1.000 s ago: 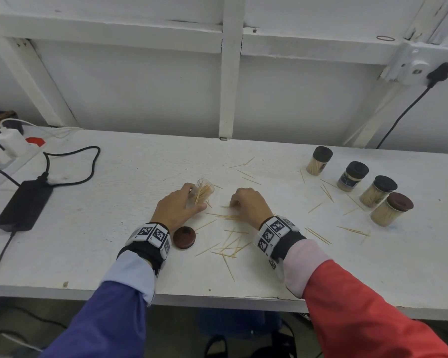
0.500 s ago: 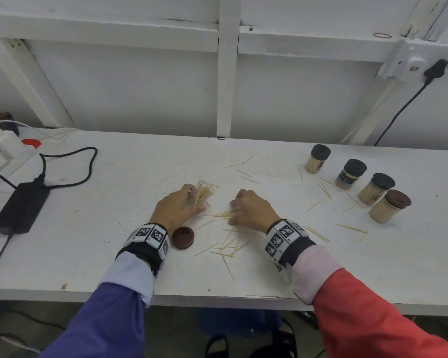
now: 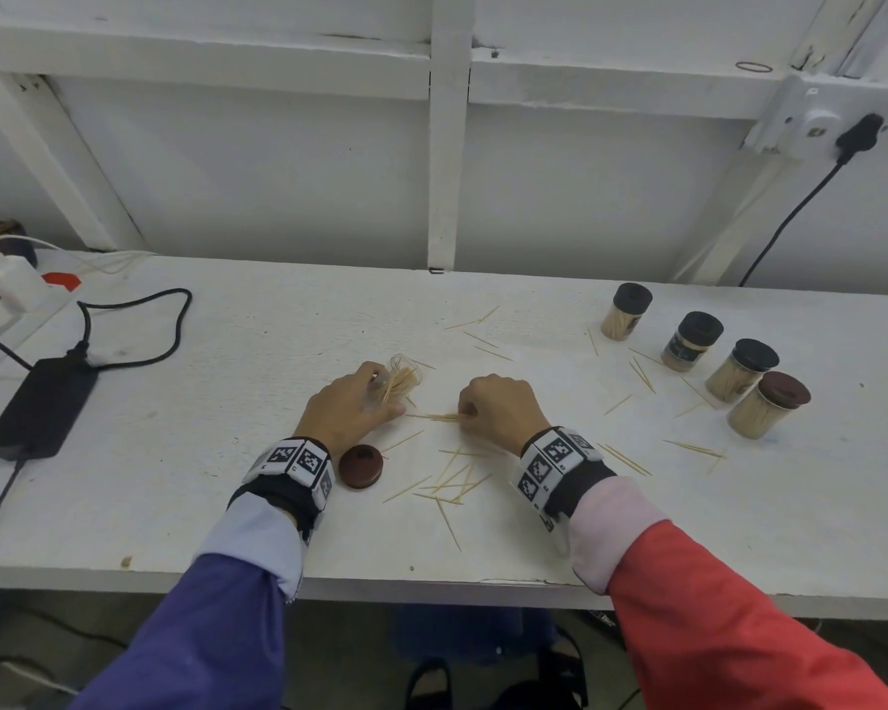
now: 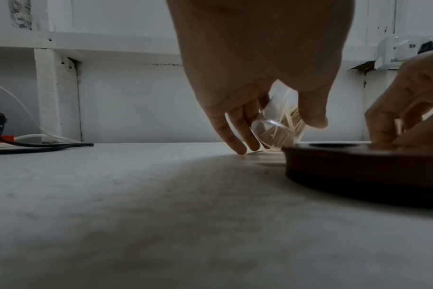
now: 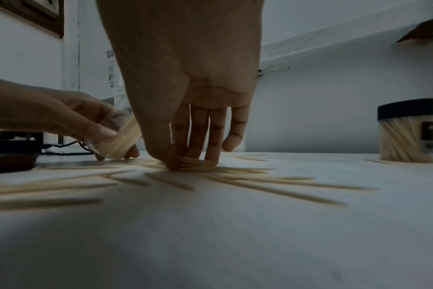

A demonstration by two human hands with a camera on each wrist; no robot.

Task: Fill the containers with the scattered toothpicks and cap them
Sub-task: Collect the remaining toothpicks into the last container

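My left hand (image 3: 347, 409) grips a clear open container (image 3: 403, 379) partly filled with toothpicks, tilted with its mouth toward the right; the container (image 4: 276, 127) shows between fingers and thumb in the left wrist view. My right hand (image 3: 498, 407) pinches a small bunch of toothpicks (image 3: 439, 417) flat on the white table (image 3: 175, 479), thumb and fingers (image 5: 193, 154) pressed on the bunch (image 5: 198, 163). A dark brown cap (image 3: 361, 466) lies beside my left wrist. Loose toothpicks (image 3: 452, 484) are scattered in front and to the right.
Several capped, filled containers (image 3: 759, 404) stand in a row at the right. A black power adapter (image 3: 42, 407) with cable lies at the left, plugs (image 3: 6, 289) behind it. The wall rises right behind the table; a cord (image 3: 790, 217) hangs at the right.
My right hand has drawn a few toothpicks together under its fingertips and shifted slightly. The left hand with the container has stayed put.
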